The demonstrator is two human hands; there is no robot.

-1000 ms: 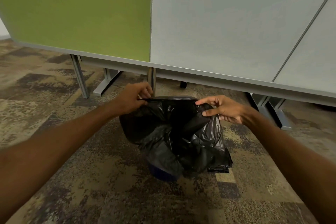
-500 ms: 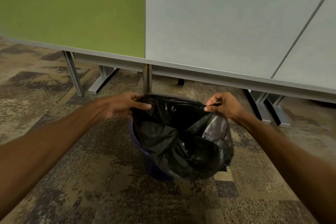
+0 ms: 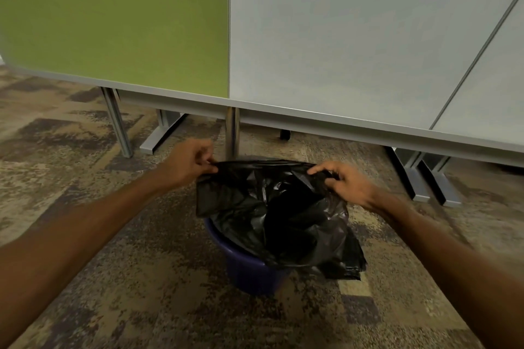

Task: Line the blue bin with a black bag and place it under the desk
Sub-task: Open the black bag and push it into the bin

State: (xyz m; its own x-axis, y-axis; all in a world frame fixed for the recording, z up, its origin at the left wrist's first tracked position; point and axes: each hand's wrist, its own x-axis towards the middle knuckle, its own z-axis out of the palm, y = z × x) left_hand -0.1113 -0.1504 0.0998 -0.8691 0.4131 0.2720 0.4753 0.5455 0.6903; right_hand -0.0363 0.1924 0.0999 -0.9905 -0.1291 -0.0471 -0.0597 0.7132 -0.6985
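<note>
1. Patterned brown-and-tan office carpet [image 3: 141, 292] fills the floor, and a long grey desk edge [image 3: 312, 119] runs across on metal legs, with a green fabric panel [image 3: 113, 17] and a pale grey panel [image 3: 354, 31] rising behind it.
2. Just short of that desk stands the round dark-blue plastic bin [image 3: 249, 272], out on the open carpet — not yet under the desk.
3. The crinkled glossy black plastic bag [image 3: 283, 212] hangs above and into the bin, its mouth edge pulled into a taut line running left to right between the hands.
4. Left hand [image 3: 188, 163] pinches the bag's left corner between thumb and fingers; right hand [image 3: 344, 184] pinches the right end of the same edge, fingers curled over the plastic.
5. Both hands sit above and slightly beyond the bin, about equally near it — so the rim lies down and towards the person.
6. The bag looks only partly seated: bunched inside, with loose plastic spilling over the bin's right side onto the carpet.
7. My read: the mouth needs spreading and folding over the rim before the bin slides forward.
</note>
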